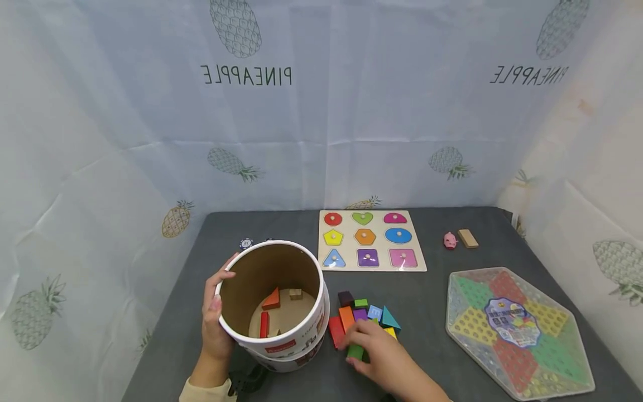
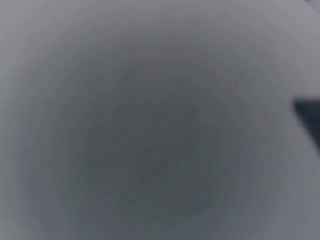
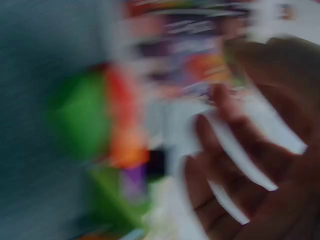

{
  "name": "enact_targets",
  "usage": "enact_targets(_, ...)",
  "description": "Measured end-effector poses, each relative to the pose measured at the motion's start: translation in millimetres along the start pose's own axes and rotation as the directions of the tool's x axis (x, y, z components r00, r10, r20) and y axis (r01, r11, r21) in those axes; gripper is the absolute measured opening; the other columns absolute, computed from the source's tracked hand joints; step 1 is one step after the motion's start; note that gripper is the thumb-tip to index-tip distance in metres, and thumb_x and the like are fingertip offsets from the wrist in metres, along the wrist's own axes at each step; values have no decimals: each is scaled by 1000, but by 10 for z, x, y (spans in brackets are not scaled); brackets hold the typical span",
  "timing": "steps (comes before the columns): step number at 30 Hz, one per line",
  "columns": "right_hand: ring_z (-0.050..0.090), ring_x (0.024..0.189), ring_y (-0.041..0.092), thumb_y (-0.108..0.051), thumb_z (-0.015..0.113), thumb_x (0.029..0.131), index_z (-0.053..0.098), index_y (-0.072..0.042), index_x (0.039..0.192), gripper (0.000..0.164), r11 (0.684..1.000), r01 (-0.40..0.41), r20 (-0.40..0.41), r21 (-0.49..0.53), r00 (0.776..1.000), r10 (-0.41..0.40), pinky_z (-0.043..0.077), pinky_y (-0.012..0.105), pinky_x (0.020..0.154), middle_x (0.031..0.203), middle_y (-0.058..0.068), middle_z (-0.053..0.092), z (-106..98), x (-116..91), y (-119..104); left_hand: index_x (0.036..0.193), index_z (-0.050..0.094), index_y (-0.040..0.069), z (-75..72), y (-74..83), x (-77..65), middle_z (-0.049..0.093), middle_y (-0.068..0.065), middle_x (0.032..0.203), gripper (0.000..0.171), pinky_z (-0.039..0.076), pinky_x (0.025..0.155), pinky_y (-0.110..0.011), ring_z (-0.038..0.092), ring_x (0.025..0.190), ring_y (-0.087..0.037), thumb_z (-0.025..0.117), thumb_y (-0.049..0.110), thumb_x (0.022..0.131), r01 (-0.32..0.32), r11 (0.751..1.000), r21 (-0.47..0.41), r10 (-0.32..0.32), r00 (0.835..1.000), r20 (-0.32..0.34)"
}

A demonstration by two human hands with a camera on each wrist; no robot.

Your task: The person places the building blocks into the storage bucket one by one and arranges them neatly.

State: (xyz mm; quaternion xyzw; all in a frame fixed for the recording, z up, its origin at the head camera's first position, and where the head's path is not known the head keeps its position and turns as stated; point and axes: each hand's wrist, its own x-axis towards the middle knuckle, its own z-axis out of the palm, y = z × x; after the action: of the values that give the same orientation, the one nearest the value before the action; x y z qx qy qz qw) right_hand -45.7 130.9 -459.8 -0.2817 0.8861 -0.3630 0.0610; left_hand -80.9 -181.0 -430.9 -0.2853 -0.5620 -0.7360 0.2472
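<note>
While the coloured blocks (image 1: 346, 319) lie piled beside the white bucket (image 1: 307, 336), whose rim the left hand (image 1: 217, 324) grips, the right hand (image 1: 379, 349), fingers apart, reaches over them, suggesting a gathering step whose next move calls for pinching one.

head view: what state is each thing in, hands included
White cylindrical tub, uncovered, a few blocks inside
Multicoloured solid blocks, loosely piled beside the tub
Pale flat puzzle board, all nine knobbed shapes in place
Clear hexagonal plastic game box, apparently closed
Pale rectangular wooden block, lying flat
Left hand, holding the tub
Right hand, at the pile, fingers apart, no hold visible
</note>
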Motion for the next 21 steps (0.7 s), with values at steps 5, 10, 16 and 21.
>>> enact_targets(5, 48, 83, 3, -19, 81, 74, 66, -33, 96, 30, 982, -162, 156, -97, 972, 176, 50, 28, 77, 97, -13, 48, 177, -155, 263, 124, 32, -16, 1, 29, -3, 25, -32, 146, 44, 33, 103, -37, 27, 133, -38, 17, 9, 91, -4, 1000, 9, 4, 1000, 0)
enact_targets(10, 46, 79, 3, -26, 83, 72, 60, -33, 87, 28, 973, -169, 84, -154, 979, 183, 49, 29, 72, 93, -14, 47, 282, -91, 275, 124, 32, -16, -17, 21, 14, 24, -32, 146, 44, 33, 103, -38, 27, 133, -39, 18, 11, 93, -8, 1000, -1, 8, 1000, -7)
enact_targets(16, 48, 78, 5, -23, 81, 74, 55, -32, 82, 28, 980, -195, 80, -42, 977, 198, 48, 25, 69, 89, -15, 48, 217, -26, 83, 123, 32, -17, -6, 9, 19, 25, -33, 145, 43, 33, 104, -37, 28, 133, -38, 17, 9, 92, -21, 1000, 3, 21, 1000, 4)
enact_targets(21, 53, 86, 10, -21, 77, 79, 63, -32, 104, 31, 986, -106, -103, 132, 987, 120, 51, 25, 69, 100, -14, 50, -200, 35, -358, 123, 32, -17, 1, 7, 0, 26, -33, 145, 43, 34, 103, -36, 29, 132, -38, 17, 9, 92, -24, 999, 23, 24, 1000, 5)
